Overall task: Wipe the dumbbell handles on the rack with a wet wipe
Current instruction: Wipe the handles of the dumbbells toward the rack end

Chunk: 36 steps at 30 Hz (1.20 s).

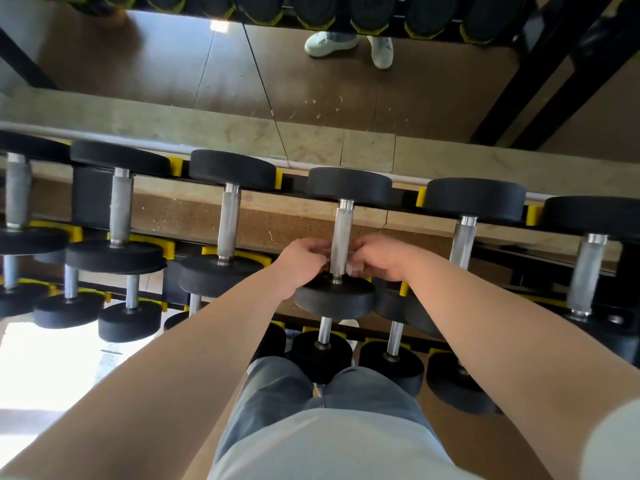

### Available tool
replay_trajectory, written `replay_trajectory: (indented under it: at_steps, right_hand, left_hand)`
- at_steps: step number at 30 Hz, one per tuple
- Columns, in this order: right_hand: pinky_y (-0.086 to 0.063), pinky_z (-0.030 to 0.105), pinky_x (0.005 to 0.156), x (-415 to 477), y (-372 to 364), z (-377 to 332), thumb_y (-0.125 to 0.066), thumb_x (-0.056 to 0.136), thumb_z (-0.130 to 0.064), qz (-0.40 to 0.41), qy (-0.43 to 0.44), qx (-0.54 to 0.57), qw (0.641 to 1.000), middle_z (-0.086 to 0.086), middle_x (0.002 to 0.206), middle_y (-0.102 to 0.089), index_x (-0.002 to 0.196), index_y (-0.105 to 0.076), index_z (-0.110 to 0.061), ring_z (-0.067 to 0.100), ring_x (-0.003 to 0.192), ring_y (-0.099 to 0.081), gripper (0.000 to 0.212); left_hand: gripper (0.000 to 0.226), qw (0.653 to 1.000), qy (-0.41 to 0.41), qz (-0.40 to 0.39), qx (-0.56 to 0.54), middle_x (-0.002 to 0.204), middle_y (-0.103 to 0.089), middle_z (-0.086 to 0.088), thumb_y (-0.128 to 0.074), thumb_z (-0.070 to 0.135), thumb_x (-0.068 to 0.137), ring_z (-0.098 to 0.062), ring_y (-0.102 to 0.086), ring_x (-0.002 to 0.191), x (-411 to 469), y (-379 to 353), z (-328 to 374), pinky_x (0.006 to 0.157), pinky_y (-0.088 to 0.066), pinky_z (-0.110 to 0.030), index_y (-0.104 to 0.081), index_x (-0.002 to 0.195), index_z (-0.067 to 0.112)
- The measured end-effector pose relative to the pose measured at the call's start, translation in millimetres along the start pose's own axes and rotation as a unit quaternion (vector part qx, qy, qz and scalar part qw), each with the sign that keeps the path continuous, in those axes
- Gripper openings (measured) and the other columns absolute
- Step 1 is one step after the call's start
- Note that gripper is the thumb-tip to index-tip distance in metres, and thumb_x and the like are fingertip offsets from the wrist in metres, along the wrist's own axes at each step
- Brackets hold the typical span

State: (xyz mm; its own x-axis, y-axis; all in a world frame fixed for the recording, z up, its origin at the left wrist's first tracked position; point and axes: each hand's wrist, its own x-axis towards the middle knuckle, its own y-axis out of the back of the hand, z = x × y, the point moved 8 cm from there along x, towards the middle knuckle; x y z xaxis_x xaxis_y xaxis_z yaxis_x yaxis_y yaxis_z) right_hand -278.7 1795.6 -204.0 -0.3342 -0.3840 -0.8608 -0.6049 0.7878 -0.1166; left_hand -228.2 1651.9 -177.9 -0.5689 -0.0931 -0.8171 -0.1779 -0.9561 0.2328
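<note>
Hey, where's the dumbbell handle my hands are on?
Head view, centre: upper-row handle, fourth from left, held between left hand and right hand.

Fingers of left hand (pixel 301 263) and right hand (pixel 377 258) are blurred at the handle (pixel 341 237), so I can't tell what they grip. The wipe isn't resolvable, only a pale smear (pixel 355 268) by the right fingertips. Leftmost dumbbell (pixel 15 195) and rightmost dumbbell (pixel 588 216) are cut by the frame edges. Lower-shelf dumbbells (pixel 391 365) sit partly behind forearms (pixel 207 341) and legs (pixel 277 386). Shoes (pixel 346 46) in the mirror (pixel 138 64) are cut off above by the reflected rack (pixel 311 12).
</note>
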Motion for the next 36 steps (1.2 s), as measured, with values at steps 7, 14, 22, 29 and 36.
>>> replay_trajectory:
  at_steps: [7,14,22,29,36]
  right_hand:
    - [-0.059,0.042,0.091,10.1,16.0,-24.7,-0.046,0.101,0.008,0.03,0.091,0.317,0.943,0.017,0.115,-0.071,0.12,-0.064,-0.008,0.029,0.109,-0.069,0.031]
    - [-0.057,0.045,0.093,14.7,4.1,9.0,-0.057,0.093,0.003,0.028,0.006,-0.14,0.99,0.017,0.115,-0.07,0.118,-0.069,-0.015,0.03,0.097,-0.065,0.034]
    - [-0.06,0.042,0.091,1.8,19.3,-20.3,-0.057,0.096,0.002,0.189,0.136,0.234,0.944,0.006,0.11,-0.074,0.113,-0.074,-0.015,0.027,0.105,-0.07,0.029]
    - [-0.049,0.029,0.095,-25.4,1.7,25.4,-0.074,0.091,-0.02,0.188,0.085,-0.156,0.966,-0.009,0.113,-0.072,0.113,-0.075,-0.022,0.011,0.107,-0.065,0.022]
    - [-0.055,0.032,0.092,-36.2,27.7,-35.7,-0.076,0.091,-0.023,0.303,0.193,0.02,0.933,-0.009,0.106,-0.069,0.108,-0.069,-0.027,0.01,0.1,-0.065,0.018]
  left_hand:
    - [0.047,1.0,0.003,-0.002,-0.028,0.135,-0.064,0.001,-0.055,0.007,0.099,-0.017,-0.063,0.118,3.5,-0.6,-1.2,0.107,-0.051,-0.04,-0.058,0.141,0.029]
    - [0.048,0.999,0.009,-0.01,-0.039,0.128,-0.067,0.0,-0.051,0.001,0.099,-0.015,-0.065,0.113,2.1,-1.8,2.2,0.105,-0.053,-0.04,-0.059,0.14,0.025]
    - [0.041,0.999,0.016,-0.004,-0.047,0.121,-0.069,-0.001,-0.052,0.002,0.1,-0.016,-0.066,0.112,3.6,-2.8,1.9,0.104,-0.053,-0.037,-0.065,0.132,0.024]
    - [0.039,0.999,0.021,0.001,-0.044,0.106,-0.069,0.002,-0.053,0.006,0.1,-0.015,-0.067,0.101,4.9,-6.8,5.9,0.092,-0.058,-0.031,-0.063,0.134,0.022]
    - [0.037,0.999,0.023,0.014,-0.028,0.104,-0.07,0.001,-0.052,0.011,0.103,-0.024,-0.068,0.109,2.0,-6.4,6.5,0.098,-0.057,-0.04,-0.061,0.138,0.021]
